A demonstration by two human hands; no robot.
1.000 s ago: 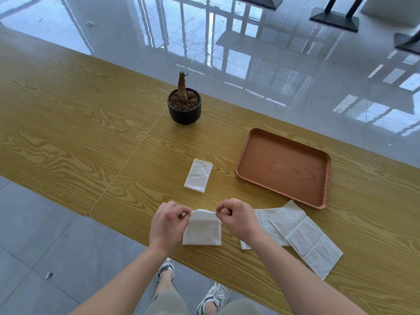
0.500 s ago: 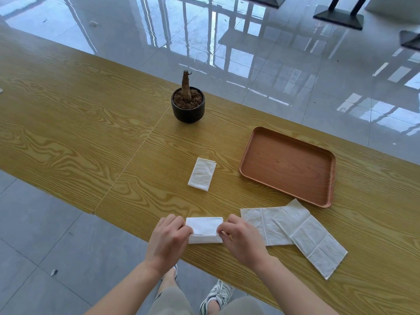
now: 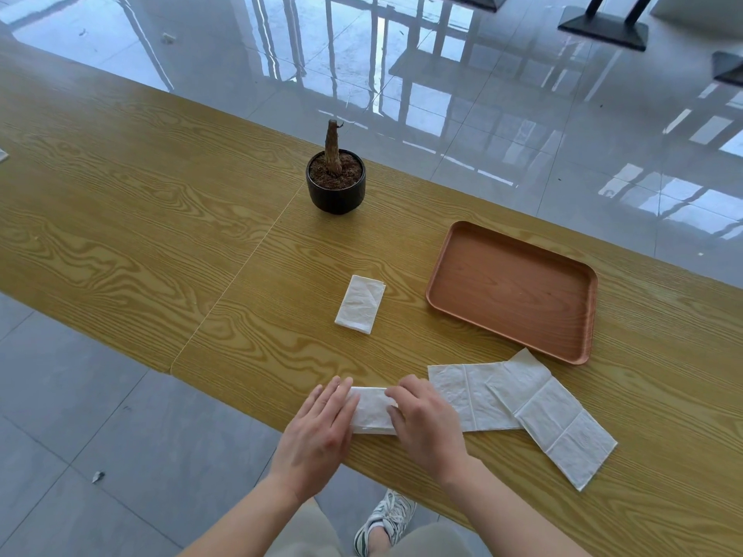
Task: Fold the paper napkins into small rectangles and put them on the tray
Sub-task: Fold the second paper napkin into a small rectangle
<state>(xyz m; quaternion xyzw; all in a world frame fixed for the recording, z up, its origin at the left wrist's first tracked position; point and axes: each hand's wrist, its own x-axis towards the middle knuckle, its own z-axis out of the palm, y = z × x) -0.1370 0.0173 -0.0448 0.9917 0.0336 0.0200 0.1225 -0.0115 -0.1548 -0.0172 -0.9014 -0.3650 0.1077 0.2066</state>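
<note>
Now we press a folded napkin [image 3: 372,412] on the table [image 3: 161,235].
Our left hand [image 3: 317,432] and right hand [image 3: 426,420] lie flat, fingers straight, on its ends.

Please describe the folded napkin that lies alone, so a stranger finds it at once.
On the long yellow wood-grain table, find the rectangular brown wooden tray. Left of it, nearer the person than the round black plant pot, lies a small white folded paper napkin. Unlike the other napkins, it lies alone, neither held nor overlapped.
</note>
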